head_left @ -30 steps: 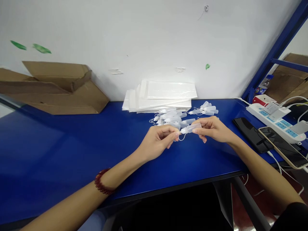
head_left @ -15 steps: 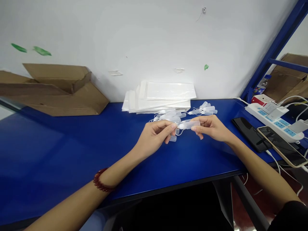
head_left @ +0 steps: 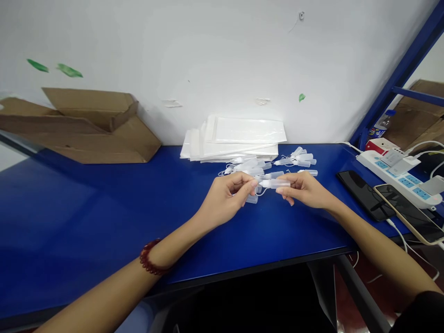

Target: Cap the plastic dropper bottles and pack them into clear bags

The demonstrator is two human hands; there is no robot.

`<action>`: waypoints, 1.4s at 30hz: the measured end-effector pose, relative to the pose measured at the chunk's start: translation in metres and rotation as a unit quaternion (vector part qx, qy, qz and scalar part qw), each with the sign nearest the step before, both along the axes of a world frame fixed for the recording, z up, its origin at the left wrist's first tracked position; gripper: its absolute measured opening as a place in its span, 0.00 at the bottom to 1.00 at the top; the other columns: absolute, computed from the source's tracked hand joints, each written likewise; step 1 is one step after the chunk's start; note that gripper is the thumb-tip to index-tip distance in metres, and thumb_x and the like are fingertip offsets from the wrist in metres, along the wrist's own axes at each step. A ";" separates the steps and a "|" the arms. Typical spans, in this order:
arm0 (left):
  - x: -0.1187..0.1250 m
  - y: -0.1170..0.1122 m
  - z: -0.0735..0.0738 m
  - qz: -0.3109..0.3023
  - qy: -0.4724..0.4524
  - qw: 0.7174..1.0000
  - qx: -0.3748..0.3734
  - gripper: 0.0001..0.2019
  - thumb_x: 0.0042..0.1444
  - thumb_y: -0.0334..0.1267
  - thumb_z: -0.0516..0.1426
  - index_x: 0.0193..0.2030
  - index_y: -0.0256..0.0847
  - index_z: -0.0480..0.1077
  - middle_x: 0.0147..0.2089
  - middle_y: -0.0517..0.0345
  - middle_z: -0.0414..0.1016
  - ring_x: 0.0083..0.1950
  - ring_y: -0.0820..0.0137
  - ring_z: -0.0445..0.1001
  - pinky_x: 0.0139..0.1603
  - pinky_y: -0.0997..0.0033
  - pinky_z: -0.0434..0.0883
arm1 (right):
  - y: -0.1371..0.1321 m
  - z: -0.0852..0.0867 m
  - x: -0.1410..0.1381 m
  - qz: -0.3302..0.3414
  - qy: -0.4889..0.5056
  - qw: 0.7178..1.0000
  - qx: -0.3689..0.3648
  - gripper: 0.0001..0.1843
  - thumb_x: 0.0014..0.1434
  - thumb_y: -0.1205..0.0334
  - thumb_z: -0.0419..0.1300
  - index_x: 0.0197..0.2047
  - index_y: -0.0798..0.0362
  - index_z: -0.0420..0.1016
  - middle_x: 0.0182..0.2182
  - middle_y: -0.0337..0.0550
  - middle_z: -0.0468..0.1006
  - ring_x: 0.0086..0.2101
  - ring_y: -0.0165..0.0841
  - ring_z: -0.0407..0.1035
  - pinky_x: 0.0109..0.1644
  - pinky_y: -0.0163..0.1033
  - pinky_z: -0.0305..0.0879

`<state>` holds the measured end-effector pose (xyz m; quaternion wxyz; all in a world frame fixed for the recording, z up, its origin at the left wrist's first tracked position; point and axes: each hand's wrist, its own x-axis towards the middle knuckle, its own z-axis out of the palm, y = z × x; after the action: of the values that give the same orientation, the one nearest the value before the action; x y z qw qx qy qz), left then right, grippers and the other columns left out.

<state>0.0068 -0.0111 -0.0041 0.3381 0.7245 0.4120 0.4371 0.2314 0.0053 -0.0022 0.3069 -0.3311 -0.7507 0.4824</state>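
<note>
A small translucent dropper bottle [head_left: 276, 183] lies level between my two hands, just above the blue table. My left hand [head_left: 231, 194] is closed in a pinch at its nozzle end, where a thin cap strap loops below. The fingertips hide the cap, so I cannot tell whether it is on. My right hand [head_left: 303, 188] grips the base of the same bottle between thumb and fingers. Behind my left hand is a loose pile of similar bottles [head_left: 248, 166]. A smaller cluster of them [head_left: 300, 158] lies farther right, and a single bottle [head_left: 310, 172] sits just beyond my right hand.
White plastic bags [head_left: 243, 132] are stacked against the wall. An open cardboard box [head_left: 114, 145] stands at the left on the blue table [head_left: 114, 203]. To the right are two phones [head_left: 364, 194], a power strip [head_left: 409, 180] with chargers, and trailing white cables.
The view has shifted slightly, moving the scene to the right. Both hands keep hold of the bottle, and a single bottle now shows beyond my right hand.
</note>
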 end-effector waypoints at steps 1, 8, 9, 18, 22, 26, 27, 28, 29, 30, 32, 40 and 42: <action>0.000 0.000 0.000 -0.001 0.002 1.000 0.004 0.13 0.59 0.41 0.57 0.26 0.37 0.71 0.17 0.64 0.65 0.17 0.77 0.63 0.20 0.77 0.62 | 0.000 -0.001 -0.001 0.002 -0.009 1.000 0.000 0.13 0.59 0.55 0.62 0.40 0.57 0.76 0.21 0.33 0.71 0.19 0.23 0.64 0.26 0.32 0.61; -0.002 0.002 0.001 -0.019 0.029 0.999 0.011 0.13 0.58 0.40 0.56 0.25 0.37 0.70 0.17 0.65 0.63 0.18 0.77 0.61 0.21 0.77 0.60 | 0.002 -0.007 0.000 0.008 -0.043 0.999 0.006 0.14 0.61 0.52 0.60 0.35 0.57 0.74 0.20 0.33 0.69 0.19 0.23 0.63 0.25 0.32 0.60; -0.002 0.003 0.001 -0.021 0.032 0.999 0.006 0.13 0.58 0.40 0.56 0.25 0.37 0.70 0.16 0.65 0.63 0.18 0.77 0.61 0.21 0.77 0.60 | 0.002 -0.007 0.001 0.007 -0.046 0.999 0.006 0.14 0.61 0.52 0.60 0.36 0.57 0.74 0.19 0.32 0.69 0.19 0.23 0.63 0.25 0.32 0.60; -0.001 0.007 -0.003 -0.048 0.006 0.998 -0.042 0.13 0.58 0.41 0.56 0.25 0.37 0.69 0.21 0.60 0.70 0.19 0.78 0.63 0.21 0.77 0.61 | 0.004 -0.008 0.003 -0.007 -0.046 0.999 -0.022 0.16 0.58 0.50 0.63 0.36 0.57 0.75 0.21 0.33 0.70 0.18 0.23 0.63 0.24 0.33 0.60; -0.004 0.009 0.002 -0.069 -0.006 0.995 -0.072 0.13 0.57 0.42 0.57 0.25 0.37 0.69 0.21 0.59 0.71 0.19 0.78 0.64 0.21 0.77 0.63 | 0.004 -0.005 0.002 -0.006 -0.038 0.999 -0.019 0.16 0.58 0.51 0.63 0.38 0.58 0.76 0.21 0.33 0.70 0.18 0.23 0.63 0.24 0.32 0.60; -0.009 0.011 0.012 -0.087 0.003 0.993 -0.083 0.16 0.59 0.43 0.55 0.24 0.36 0.71 0.21 0.59 0.71 0.19 0.78 0.64 0.21 0.77 0.63 | 0.002 0.000 0.001 -0.005 -0.037 0.999 -0.014 0.16 0.58 0.52 0.63 0.39 0.58 0.76 0.20 0.34 0.70 0.18 0.23 0.63 0.23 0.32 0.59; -0.010 0.011 0.013 -0.086 0.005 0.993 -0.081 0.16 0.59 0.43 0.55 0.24 0.36 0.71 0.21 0.59 0.71 0.19 0.77 0.64 0.21 0.77 0.62 | 0.002 0.001 0.001 -0.006 -0.040 0.999 -0.014 0.16 0.58 0.52 0.63 0.39 0.58 0.77 0.20 0.34 0.70 0.18 0.24 0.63 0.23 0.32 0.59; -0.011 0.012 0.015 -0.082 0.006 0.994 -0.079 0.17 0.60 0.43 0.54 0.24 0.36 0.71 0.21 0.59 0.71 0.19 0.77 0.64 0.21 0.77 0.62 | 0.002 0.001 0.001 -0.009 -0.042 0.999 -0.014 0.16 0.58 0.51 0.63 0.39 0.58 0.77 0.20 0.34 0.70 0.18 0.24 0.63 0.23 0.32 0.59; -0.012 0.012 0.016 -0.075 0.009 0.994 -0.078 0.17 0.60 0.43 0.54 0.24 0.36 0.72 0.21 0.58 0.71 0.19 0.77 0.64 0.21 0.77 0.62 | 0.002 0.002 0.001 -0.010 -0.044 0.999 -0.013 0.17 0.58 0.51 0.63 0.38 0.58 0.77 0.20 0.34 0.70 0.18 0.24 0.63 0.23 0.32 0.59; -0.012 0.012 0.016 -0.069 0.014 0.995 -0.078 0.17 0.60 0.43 0.54 0.24 0.36 0.72 0.21 0.58 0.71 0.19 0.77 0.64 0.21 0.77 0.62 | 0.002 0.002 0.002 -0.011 -0.046 0.999 -0.012 0.17 0.58 0.50 0.63 0.38 0.58 0.77 0.20 0.34 0.70 0.18 0.24 0.63 0.23 0.32 0.59; -0.013 0.012 0.017 -0.062 0.026 0.995 -0.080 0.17 0.60 0.44 0.54 0.23 0.36 0.71 0.20 0.58 0.70 0.19 0.77 0.64 0.21 0.77 0.62 | 0.002 0.002 0.002 -0.009 -0.048 0.999 -0.008 0.17 0.58 0.50 0.63 0.37 0.58 0.77 0.19 0.34 0.70 0.18 0.24 0.63 0.22 0.32 0.59; -0.012 0.009 0.017 -0.083 0.037 0.992 -0.091 0.13 0.55 0.44 0.59 0.27 0.37 0.74 0.18 0.62 0.66 0.20 0.75 0.65 0.22 0.76 0.64 | 0.001 0.005 0.001 0.003 -0.084 0.996 0.029 0.17 0.59 0.49 0.61 0.35 0.57 0.76 0.21 0.36 0.72 0.18 0.25 0.64 0.23 0.32 0.60; -0.014 0.011 0.016 -0.073 0.040 0.993 -0.084 0.13 0.55 0.44 0.59 0.27 0.37 0.73 0.17 0.62 0.66 0.19 0.75 0.64 0.21 0.76 0.63 | 0.004 0.005 0.004 -0.006 -0.129 0.989 0.071 0.18 0.60 0.48 0.61 0.39 0.56 0.76 0.23 0.37 0.74 0.20 0.26 0.65 0.26 0.33 0.61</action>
<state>-0.0073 0.0002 0.0120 0.4122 0.7387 0.4063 0.3457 0.2353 0.0094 0.0026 0.2329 -0.3722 -0.8145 0.3794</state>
